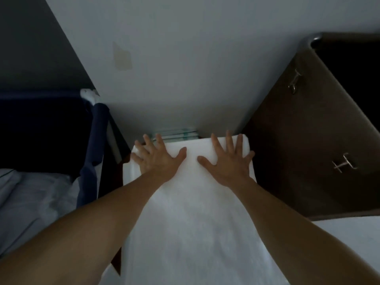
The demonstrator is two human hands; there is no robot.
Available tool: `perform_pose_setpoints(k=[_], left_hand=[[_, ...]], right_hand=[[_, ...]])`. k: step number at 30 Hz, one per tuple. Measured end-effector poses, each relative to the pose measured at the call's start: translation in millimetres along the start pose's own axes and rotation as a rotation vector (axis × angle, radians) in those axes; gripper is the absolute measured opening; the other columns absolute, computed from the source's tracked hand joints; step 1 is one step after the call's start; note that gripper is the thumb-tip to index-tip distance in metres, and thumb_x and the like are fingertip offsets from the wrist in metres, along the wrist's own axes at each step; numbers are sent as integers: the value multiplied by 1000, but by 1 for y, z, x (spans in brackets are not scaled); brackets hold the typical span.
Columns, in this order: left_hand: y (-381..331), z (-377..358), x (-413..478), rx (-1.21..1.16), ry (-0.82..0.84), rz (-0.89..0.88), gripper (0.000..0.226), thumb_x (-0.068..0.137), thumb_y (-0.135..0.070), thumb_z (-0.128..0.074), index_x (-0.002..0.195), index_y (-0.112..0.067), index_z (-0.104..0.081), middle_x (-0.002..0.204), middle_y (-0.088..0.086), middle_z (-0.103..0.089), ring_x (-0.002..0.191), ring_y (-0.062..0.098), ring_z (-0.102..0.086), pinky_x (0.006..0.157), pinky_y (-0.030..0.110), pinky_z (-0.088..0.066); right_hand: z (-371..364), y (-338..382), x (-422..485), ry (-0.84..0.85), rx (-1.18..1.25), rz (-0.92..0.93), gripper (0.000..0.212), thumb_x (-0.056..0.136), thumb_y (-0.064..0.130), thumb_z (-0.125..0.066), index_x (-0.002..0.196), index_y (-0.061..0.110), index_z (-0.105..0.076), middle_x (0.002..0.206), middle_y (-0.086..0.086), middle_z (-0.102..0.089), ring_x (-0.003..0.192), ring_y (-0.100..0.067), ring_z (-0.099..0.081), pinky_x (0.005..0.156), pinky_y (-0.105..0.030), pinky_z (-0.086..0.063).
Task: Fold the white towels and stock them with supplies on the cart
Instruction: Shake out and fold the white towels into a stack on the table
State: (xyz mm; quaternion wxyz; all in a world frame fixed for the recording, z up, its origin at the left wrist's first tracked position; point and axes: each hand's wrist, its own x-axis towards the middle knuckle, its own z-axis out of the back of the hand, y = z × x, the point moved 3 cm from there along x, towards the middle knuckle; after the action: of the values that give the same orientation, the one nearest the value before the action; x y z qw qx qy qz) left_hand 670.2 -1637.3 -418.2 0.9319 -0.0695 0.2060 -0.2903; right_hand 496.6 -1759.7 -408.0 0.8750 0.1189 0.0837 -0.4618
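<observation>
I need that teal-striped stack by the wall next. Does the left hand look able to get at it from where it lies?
Probably yes: the left hand lies flat on the white towel, its fingertips right beside the teal-striped stack, with nothing between.

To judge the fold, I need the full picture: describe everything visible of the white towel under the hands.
The white towel is plain, soft-looking cloth, lying flat as a long strip running away from the viewer toward the wall. Its far end looks doubled over, with a thick rounded edge. The left hand and right hand rest flat on that end, fingers spread. Its near end runs out of view.
</observation>
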Motion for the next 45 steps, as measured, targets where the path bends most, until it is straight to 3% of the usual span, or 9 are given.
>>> perform_pose_setpoints(k=[3, 7, 13, 23, 32, 39, 42, 45], left_hand=[[12, -21, 3, -65, 36, 61, 111, 72, -93, -16, 157, -27, 7, 165, 10, 15, 148, 41, 18, 114, 69, 0], [23, -42, 6, -92, 45, 101, 112, 67, -94, -9, 157, -30, 6, 165, 9, 14, 148, 41, 20, 114, 71, -2], [19, -58, 10, -71, -22, 104, 112, 66, -92, -3, 158, -28, 3, 166, 7, 10, 149, 38, 19, 114, 69, 1], [24, -68, 17, -97, -79, 122, 111, 68, -93, -9, 158, -28, -7, 167, 8, 1, 150, 36, 13, 114, 69, 2], [31, -48, -48, 139, 7, 61, 104, 61, -92, 6, 152, -44, 14, 164, 3, 23, 148, 38, 22, 114, 67, 6], [63, -75, -167, 145, 76, -177, 90, 67, -93, 0, 137, -53, 40, 151, -5, 48, 140, 30, 43, 117, 63, 12], [80, -81, -189, 148, 79, -237, 93, 64, -97, 5, 138, -52, 40, 148, -6, 51, 138, 29, 45, 116, 64, 11], [89, -89, -192, 137, 68, -259, 95, 65, -96, 3, 138, -50, 40, 148, -6, 52, 138, 29, 46, 116, 65, 11]], right_hand=[[-20, -4, 2, 98, 73, -34, 97, 67, 97, -2, 150, 51, 15, 164, 5, 23, 148, -28, 29, 110, -74, -1], [-43, -3, 9, 139, 129, -36, 92, 70, 96, -6, 149, 53, 15, 164, 8, 22, 148, -25, 29, 110, -73, -1], [-65, -9, 14, 50, 112, -42, 86, 74, 93, -4, 149, 53, 12, 165, 9, 15, 149, -24, 24, 112, -71, -4], [-75, -11, 25, 77, 156, -2, 87, 75, 92, -8, 149, 52, 9, 166, 5, 8, 150, -26, 21, 109, -72, -3], [-42, -17, -26, 137, 29, 133, 90, 76, 92, -5, 151, 48, 17, 163, 4, 26, 149, -30, 26, 109, -71, 12], [-49, -32, -121, 135, -13, 325, 90, 68, 95, 9, 146, 53, 25, 155, 10, 43, 141, -25, 42, 111, -69, 15], [-57, -42, -150, 121, -36, 350, 89, 69, 96, 4, 145, 55, 26, 147, 14, 51, 137, -23, 48, 111, -70, 16], [-69, -45, -162, 132, -49, 317, 88, 72, 95, -3, 146, 55, 24, 153, 13, 44, 139, -24, 44, 112, -72, 10]])
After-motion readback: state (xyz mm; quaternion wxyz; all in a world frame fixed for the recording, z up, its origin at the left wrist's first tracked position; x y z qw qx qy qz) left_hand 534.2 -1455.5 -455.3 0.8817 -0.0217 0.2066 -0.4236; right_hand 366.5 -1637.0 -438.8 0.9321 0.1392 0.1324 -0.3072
